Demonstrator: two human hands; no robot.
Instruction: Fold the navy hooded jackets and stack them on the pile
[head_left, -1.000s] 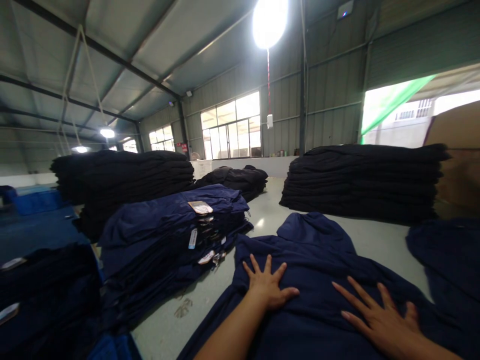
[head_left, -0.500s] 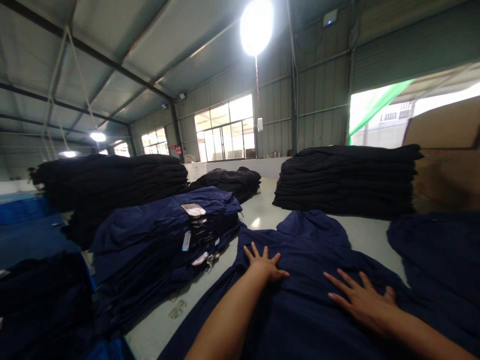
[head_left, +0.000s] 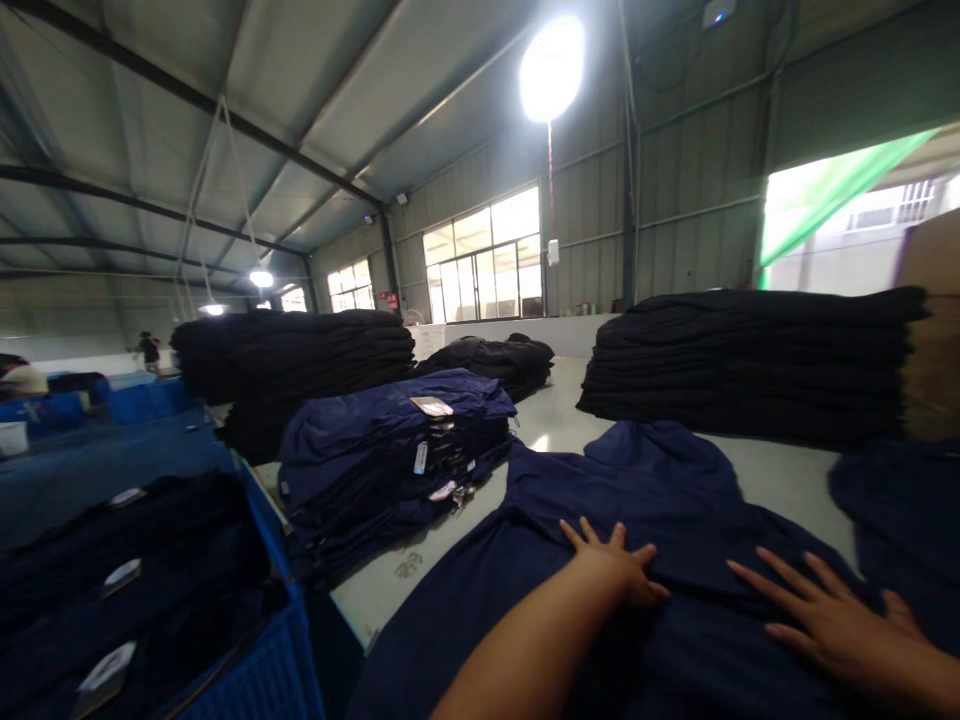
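- The navy garment [head_left: 697, 570] lies spread across the near part of the table [head_left: 566, 375], its hood-like end [head_left: 660, 455] pointing toward the far edge.
- The left hand [head_left: 611, 570] rests palm down on it, fingers fanned; the right hand [head_left: 832, 605] lies likewise, nearer the table's right side. Neither clenches anything: both are released, pressing rather than grasping, I'd judge, to keep the cloth flat.
- So the garment is beneath both palms, with a stretch of it between them and the hood-like end beyond the fingertips.
- Just left of it, along the left edge, sits a navy stack [head_left: 360, 430], labels [head_left: 432, 406] facing the garment, perhaps so they stay readable.
- More navy cloth [head_left: 900, 520] lies at the right.
- Toward the far edge stands a black pile [head_left: 735, 365], layered neatly, probably for steadiness.
- Beside the left edge, a blue crate [head_left: 255, 680] holds dark, labelled clothes [head_left: 180, 570].
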